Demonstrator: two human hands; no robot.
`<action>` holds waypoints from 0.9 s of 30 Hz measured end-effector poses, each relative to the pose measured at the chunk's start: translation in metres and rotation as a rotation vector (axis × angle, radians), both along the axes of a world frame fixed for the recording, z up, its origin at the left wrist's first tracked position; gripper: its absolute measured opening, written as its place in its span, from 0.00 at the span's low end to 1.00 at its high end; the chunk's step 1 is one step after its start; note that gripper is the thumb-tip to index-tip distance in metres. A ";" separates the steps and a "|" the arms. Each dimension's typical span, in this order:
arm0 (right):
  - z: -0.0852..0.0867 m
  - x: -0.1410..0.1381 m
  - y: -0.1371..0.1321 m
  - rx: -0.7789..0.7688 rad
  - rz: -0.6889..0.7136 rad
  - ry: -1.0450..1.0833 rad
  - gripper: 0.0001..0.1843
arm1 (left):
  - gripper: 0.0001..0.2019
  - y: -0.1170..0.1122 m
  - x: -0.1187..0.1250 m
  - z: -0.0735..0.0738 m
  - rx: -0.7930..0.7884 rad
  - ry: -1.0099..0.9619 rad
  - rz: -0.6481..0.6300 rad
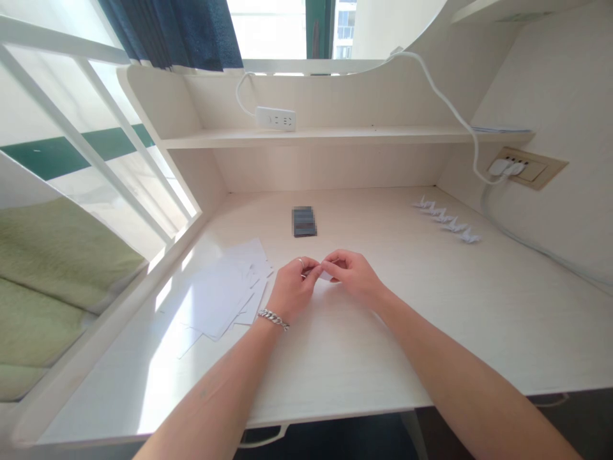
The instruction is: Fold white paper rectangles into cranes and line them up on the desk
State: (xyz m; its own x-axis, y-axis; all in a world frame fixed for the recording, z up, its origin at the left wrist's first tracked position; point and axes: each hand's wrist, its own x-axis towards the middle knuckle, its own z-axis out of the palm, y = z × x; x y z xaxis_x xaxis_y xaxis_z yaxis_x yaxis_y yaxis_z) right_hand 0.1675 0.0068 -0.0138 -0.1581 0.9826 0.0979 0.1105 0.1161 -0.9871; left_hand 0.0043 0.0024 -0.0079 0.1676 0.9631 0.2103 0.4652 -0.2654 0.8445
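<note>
A small piece of white paper point(326, 276) is pinched between both hands, just above the middle of the desk. My left hand point(295, 284), with a ring and a chain bracelet, grips its left side with thumb and fingers. On the other side my right hand point(352, 271) is closed on the paper, fingertips nearly meeting those of the left. Most of the paper is hidden by the fingers, so its folded shape cannot be made out. Left of my hands lies a loose pile of white paper sheets point(215, 294). Several white folded paper cranes point(450, 223) stand in a row at the back right.
A dark, blurred rectangular object point(304, 222) lies behind my hands. The white desk point(345, 364) has a raised shelf point(335, 137) with a power strip point(276, 119). A white cable point(445, 96) runs to the wall socket point(531, 167) at right. Railing bars point(96, 134) border the left.
</note>
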 end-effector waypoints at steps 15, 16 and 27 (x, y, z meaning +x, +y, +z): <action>0.001 0.004 -0.002 0.069 -0.015 -0.139 0.10 | 0.13 0.005 -0.008 -0.003 -0.084 -0.091 0.053; 0.001 0.004 -0.002 0.067 -0.022 -0.131 0.10 | 0.13 0.006 -0.008 -0.004 -0.095 -0.108 0.049; 0.004 0.000 -0.001 -0.064 -0.019 0.051 0.13 | 0.14 0.009 -0.007 -0.008 -0.131 -0.317 0.002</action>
